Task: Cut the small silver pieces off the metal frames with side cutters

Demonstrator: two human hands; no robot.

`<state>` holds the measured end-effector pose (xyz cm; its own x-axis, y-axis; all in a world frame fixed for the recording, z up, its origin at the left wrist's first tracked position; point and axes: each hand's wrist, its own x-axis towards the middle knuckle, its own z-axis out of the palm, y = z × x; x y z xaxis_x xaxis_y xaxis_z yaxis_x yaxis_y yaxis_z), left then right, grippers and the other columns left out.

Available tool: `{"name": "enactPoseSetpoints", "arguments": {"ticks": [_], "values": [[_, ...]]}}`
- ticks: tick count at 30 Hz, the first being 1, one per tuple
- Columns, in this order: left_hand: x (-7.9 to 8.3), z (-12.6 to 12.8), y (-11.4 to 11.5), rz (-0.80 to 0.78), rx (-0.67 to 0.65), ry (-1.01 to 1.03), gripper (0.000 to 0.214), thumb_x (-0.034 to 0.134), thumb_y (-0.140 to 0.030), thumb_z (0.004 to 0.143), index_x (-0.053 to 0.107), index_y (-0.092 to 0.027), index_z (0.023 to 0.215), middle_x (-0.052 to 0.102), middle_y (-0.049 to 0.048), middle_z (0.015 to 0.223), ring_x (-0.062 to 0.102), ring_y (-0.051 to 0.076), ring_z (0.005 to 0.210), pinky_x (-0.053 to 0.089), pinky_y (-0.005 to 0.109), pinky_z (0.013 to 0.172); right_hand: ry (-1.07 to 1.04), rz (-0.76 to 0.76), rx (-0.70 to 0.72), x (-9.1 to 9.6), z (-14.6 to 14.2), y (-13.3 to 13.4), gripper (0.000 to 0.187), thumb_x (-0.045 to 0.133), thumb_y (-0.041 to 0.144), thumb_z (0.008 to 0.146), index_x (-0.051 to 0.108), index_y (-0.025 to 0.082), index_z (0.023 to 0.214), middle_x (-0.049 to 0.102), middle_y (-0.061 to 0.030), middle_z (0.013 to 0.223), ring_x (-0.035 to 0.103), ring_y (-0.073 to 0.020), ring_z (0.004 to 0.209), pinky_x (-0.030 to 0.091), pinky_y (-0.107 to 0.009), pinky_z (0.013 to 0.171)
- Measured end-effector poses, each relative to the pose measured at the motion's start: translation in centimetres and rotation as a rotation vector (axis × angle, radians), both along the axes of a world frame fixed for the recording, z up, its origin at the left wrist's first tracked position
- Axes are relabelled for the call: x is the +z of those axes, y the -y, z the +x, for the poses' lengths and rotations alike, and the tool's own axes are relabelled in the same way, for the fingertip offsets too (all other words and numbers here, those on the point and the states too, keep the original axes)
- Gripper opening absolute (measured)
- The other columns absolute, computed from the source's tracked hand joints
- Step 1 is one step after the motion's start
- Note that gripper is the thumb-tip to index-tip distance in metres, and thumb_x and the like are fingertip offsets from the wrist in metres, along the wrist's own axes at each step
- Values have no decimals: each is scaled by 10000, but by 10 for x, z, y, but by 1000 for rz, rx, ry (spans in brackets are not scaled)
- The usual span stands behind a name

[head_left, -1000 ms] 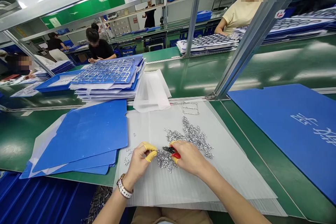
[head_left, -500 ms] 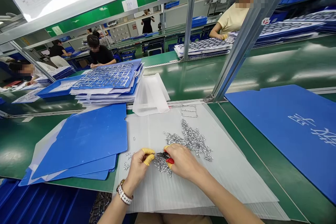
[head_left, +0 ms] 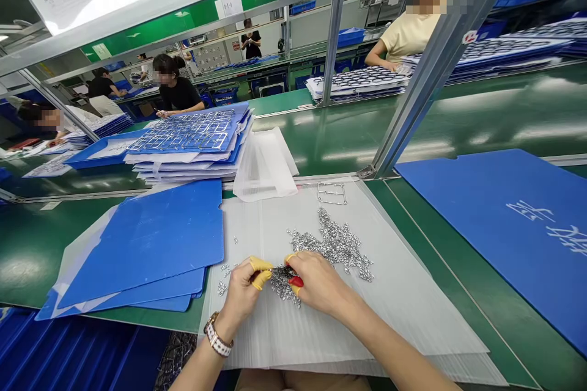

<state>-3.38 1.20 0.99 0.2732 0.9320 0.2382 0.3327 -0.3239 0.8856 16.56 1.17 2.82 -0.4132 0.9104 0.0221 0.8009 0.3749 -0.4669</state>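
Observation:
My left hand (head_left: 245, 286), with yellow finger cots on its thumb and finger, pinches a small metal part at the fingertips. Close beside it, my right hand (head_left: 316, 281) is closed at the fingertips, with yellow and red cots; a small dark metal part shows there, its outline hard to make out. Beneath both hands lies a small heap of shiny metal parts (head_left: 285, 293). A larger pile of the same parts (head_left: 342, 241) spreads just beyond my right hand. A few loose bits (head_left: 222, 287) lie left of my left hand. Everything rests on a stack of translucent sheets (head_left: 367, 324).
A thin metal frame (head_left: 332, 193) lies at the sheets' far edge. Blue boards (head_left: 151, 244) are on the left, another blue board (head_left: 509, 214) on the right. Behind stands a stack of sheets with metal frames (head_left: 188, 131). A metal post (head_left: 408, 104) rises ahead. Other people work beyond.
Both hands stay almost in place, still pinching over the small heap. The view has shifted very slightly. In the background, a seated person's head has lifted a little.

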Motion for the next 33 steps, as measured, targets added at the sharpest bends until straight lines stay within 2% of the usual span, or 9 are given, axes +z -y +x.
{"name": "enactPoseSetpoints", "arguments": {"ticks": [8, 12, 19, 23, 27, 30, 33], "values": [[0, -2, 0, 29, -20, -12, 121, 575, -248, 838, 680, -190, 850, 658, 55, 787, 593, 162, 735, 470, 274, 662, 42, -60, 6, 2, -1, 0, 74, 542, 147, 723, 551, 194, 780, 607, -36, 774, 553, -173, 740, 345, -252, 635], [1, -1, 1, 33, -7, -16, 134, 576, -265, 836, 686, -192, 858, 655, 55, 772, 590, 163, 721, 472, 275, 653, 69, -46, 5, 4, -4, 0, 100, 538, 132, 720, 553, 189, 801, 619, -51, 810, 560, -182, 774, 353, -261, 667], [1, -1, -1, 2, -17, -46, 157, 572, -288, 837, 695, -192, 860, 662, 60, 778, 592, 166, 720, 473, 274, 648, 81, -66, -32, 7, 1, -2, 106, 520, 112, 702, 547, 201, 753, 622, -39, 762, 569, -180, 739, 344, -254, 624], [2, 8, -1, -9, -23, -96, 171, 550, -271, 849, 699, -196, 889, 665, 59, 782, 592, 161, 710, 471, 274, 649, 36, -73, -100, 10, 10, -4, 136, 504, 144, 718, 567, 200, 825, 640, -40, 812, 585, -182, 769, 363, -253, 640], [8, 16, 5, 19, -86, -175, 223, 500, -218, 873, 684, -223, 999, 660, 61, 858, 600, 160, 783, 481, 279, 708, -52, -57, -144, 12, 12, -5, 177, 499, 200, 754, 566, 210, 918, 653, -33, 900, 597, -185, 832, 383, -262, 698], [8, 0, 8, 72, -38, -253, 236, 483, -215, 881, 662, -224, 1035, 650, 63, 891, 595, 159, 812, 486, 280, 721, -68, -70, -122, 12, 4, -8, 178, 490, 206, 762, 564, 215, 924, 656, -26, 906, 599, -182, 826, 381, -260, 691], [3, -39, 8, 162, 125, -442, 209, 473, -217, 885, 651, -196, 993, 640, 62, 863, 589, 165, 805, 484, 294, 724, -62, -111, -74, 13, -13, -18, 172, 489, 193, 759, 559, 211, 915, 655, -21, 874, 596, -169, 781, 363, -248, 663]]}}
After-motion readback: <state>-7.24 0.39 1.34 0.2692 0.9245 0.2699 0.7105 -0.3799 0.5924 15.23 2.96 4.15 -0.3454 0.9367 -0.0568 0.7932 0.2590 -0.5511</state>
